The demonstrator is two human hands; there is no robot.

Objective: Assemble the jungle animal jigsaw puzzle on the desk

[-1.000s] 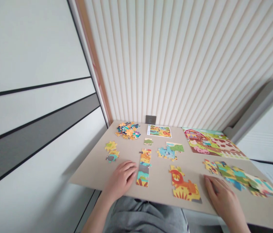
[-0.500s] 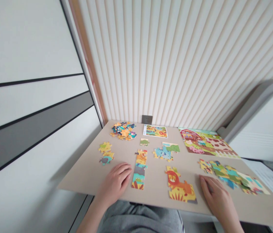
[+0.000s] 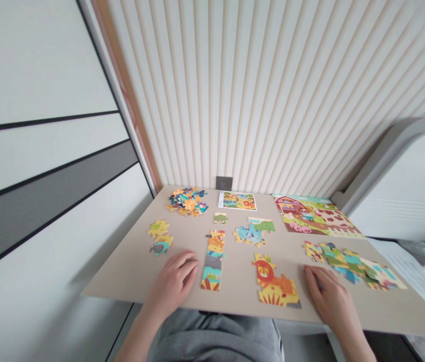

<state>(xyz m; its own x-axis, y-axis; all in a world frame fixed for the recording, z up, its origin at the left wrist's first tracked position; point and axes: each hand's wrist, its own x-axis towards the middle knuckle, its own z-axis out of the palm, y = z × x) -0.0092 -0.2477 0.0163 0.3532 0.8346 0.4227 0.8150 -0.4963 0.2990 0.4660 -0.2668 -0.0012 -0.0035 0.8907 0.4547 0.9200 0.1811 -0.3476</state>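
Note:
My left hand [image 3: 174,279] rests on the table, fingers loosely bent and holding nothing I can see. Just right of it lies an upright strip of joined puzzle pieces [image 3: 213,261] with a giraffe at its top. On the other side, my right hand [image 3: 329,294] lies relaxed on the tabletop, its thumb and fingers slightly apart. It sits between a joined lion section [image 3: 276,284] and a cluster of loose, overlapping pieces [image 3: 348,261]. Farther up are a blue animal section [image 3: 252,234], a single green piece [image 3: 220,218], and yellow pieces [image 3: 158,228] above a turtle-like piece [image 3: 162,245].
A heap of pieces [image 3: 187,202] sits at the back left. Beside it lies a small picture card [image 3: 237,200]; a finished farm puzzle [image 3: 316,216] is at the back right. A pleated wall [image 3: 204,100] bounds the table [image 3: 129,271], with a socket [image 3: 224,183] low on it.
The camera view has shifted slightly, so everything appears a little farther left. Both hands and the puzzle pieces keep their places on the table.

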